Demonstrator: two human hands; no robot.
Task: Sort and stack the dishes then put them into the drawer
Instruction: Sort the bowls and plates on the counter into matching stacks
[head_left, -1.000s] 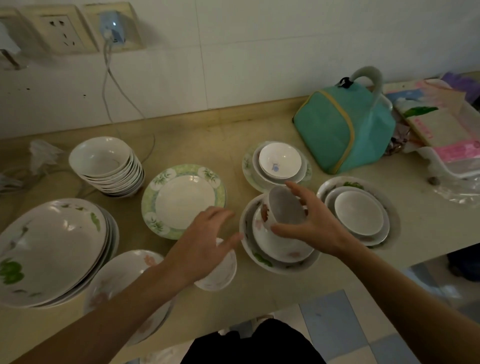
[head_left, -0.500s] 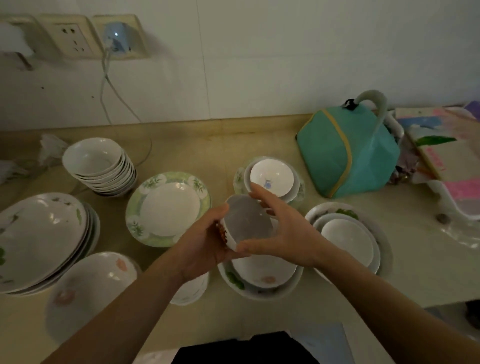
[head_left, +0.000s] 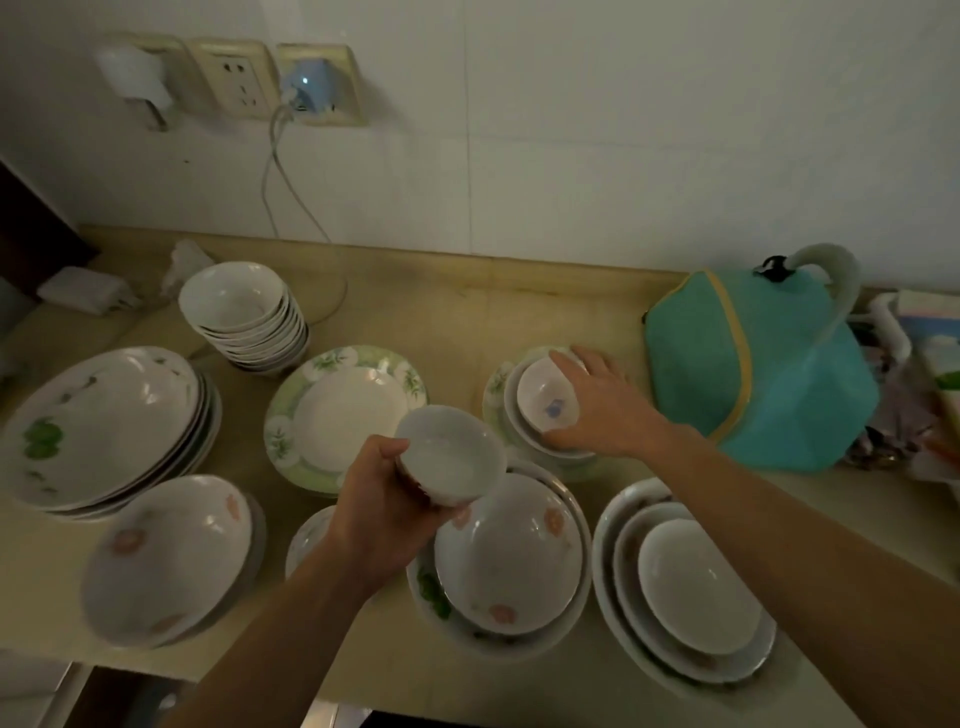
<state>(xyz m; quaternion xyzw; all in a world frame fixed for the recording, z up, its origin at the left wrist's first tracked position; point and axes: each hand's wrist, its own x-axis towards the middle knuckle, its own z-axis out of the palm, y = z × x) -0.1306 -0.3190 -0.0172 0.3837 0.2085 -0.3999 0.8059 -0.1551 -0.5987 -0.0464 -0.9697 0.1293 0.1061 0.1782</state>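
Note:
My left hand (head_left: 382, 512) grips a small white bowl (head_left: 451, 456), lifted and tilted above a pink-flowered bowl (head_left: 511, 553) that sits in a larger dish. My right hand (head_left: 597, 402) curls round a small bowl with a blue mark (head_left: 546, 397), which is tilted on a stack of saucers at the back. A stack of small white bowls (head_left: 236, 304) stands at the back left. A green-rimmed plate (head_left: 343, 410) lies in the middle. Large plates (head_left: 98, 426) are stacked at the left. A flowered bowl (head_left: 171, 556) sits front left.
Nested oval dishes (head_left: 691, 587) lie at the front right. A teal bag (head_left: 753, 374) stands behind them. A cable (head_left: 291, 202) hangs from wall sockets down to the counter (head_left: 493, 312). The counter's front edge runs just below the dishes.
My right hand let go of the small white bowl and reached back to the blue-marked bowl. My left hand alone now holds the white bowl. The camera has shifted.

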